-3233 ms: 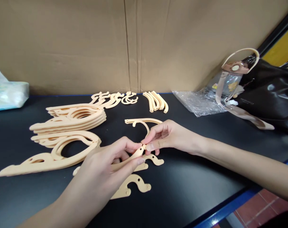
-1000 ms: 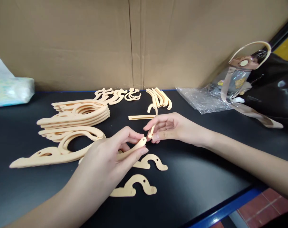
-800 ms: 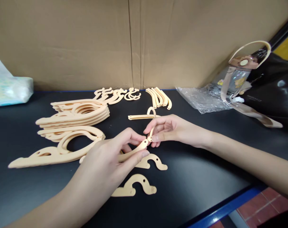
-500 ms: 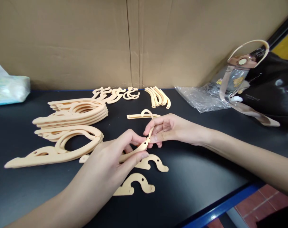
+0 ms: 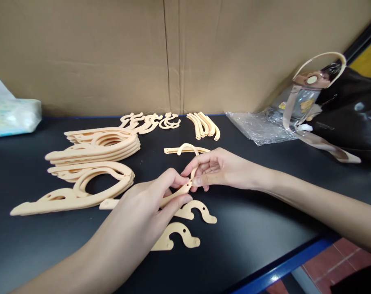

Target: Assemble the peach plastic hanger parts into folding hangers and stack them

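Observation:
Near the middle of the table, my left hand (image 5: 154,202) pinches a long beige plastic arm (image 5: 176,195) whose holed end points right. My right hand (image 5: 217,169) grips a beige hook (image 5: 188,148) by its lower part, its curved top rising above the fingers. Hook and arm meet between my fingertips; the joint is partly hidden. Two curved beige pieces, one upper (image 5: 200,209) and one lower (image 5: 181,236), lie just below my hands. Behind my right hand rests a straight beige piece (image 5: 171,150).
Stacked beige hanger parts (image 5: 99,200) lie at left. Loose hooks (image 5: 148,122) and short curved strips (image 5: 203,124) lie at the back. A tissue pack (image 5: 16,116) is far left; clear plastic (image 5: 257,128), a bottle (image 5: 306,98) and a black bag (image 5: 350,118) are at right.
The hook's curved top has tipped left and slightly down in my right hand. The held arm has shifted a little, and both hands remain closed on their pieces.

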The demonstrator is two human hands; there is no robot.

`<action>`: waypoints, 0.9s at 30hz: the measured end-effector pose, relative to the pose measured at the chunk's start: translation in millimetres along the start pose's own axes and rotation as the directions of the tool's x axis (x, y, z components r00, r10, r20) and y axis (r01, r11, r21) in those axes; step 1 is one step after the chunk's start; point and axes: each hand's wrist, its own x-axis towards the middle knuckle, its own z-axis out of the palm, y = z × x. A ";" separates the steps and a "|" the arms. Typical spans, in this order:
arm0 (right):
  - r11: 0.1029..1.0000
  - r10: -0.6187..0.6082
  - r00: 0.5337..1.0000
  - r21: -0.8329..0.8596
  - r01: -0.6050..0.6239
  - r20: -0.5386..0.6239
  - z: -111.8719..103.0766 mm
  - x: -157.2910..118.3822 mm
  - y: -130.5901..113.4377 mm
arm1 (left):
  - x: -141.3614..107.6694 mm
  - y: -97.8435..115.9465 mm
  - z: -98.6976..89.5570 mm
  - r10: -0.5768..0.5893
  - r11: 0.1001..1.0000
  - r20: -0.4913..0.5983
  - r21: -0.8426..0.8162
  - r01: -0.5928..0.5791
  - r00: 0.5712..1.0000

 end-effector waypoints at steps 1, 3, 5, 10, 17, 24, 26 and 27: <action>1.000 -0.001 1.000 -0.015 0.000 -0.010 0.5 -0.2 -0.4 | 0.2 0.2 0.3 -0.014 1.000 -0.003 -0.006 0.014 1.000; 0.999 -0.003 1.000 -0.042 0.002 -0.029 1.7 -0.6 -1.1 | 1.1 0.8 0.8 -0.041 0.999 -0.008 -0.023 0.041 0.999; 0.999 -0.008 0.999 -0.045 0.007 -0.033 3.0 -1.2 -1.4 | 2.1 1.9 1.0 -0.055 0.998 -0.016 -0.029 0.055 0.998; 1.000 -0.025 1.000 0.014 0.025 -0.006 3.2 -3.0 0.2 | 3.2 3.6 0.5 -0.041 0.999 -0.016 -0.004 0.041 0.999; 0.996 -0.066 0.998 -0.065 0.067 0.022 1.6 -2.4 -0.3 | 7.4 6.6 -1.5 -0.048 0.993 -0.057 -0.109 0.041 0.997; 0.896 -0.305 0.928 -0.394 0.203 -0.214 -17.3 -2.7 -2.4 | 8.6 18.2 -17.1 -0.181 0.955 -0.017 -0.242 0.172 0.983; 0.735 -0.406 0.877 -0.663 0.144 -0.259 -29.0 -2.1 0.1 | 7.4 18.4 -21.4 -0.232 0.932 0.027 -0.279 0.230 0.972; 0.628 -0.442 0.862 -0.772 0.099 -0.249 -33.8 -1.5 1.7 | 6.7 17.9 -23.3 -0.265 0.916 0.053 -0.299 0.268 0.963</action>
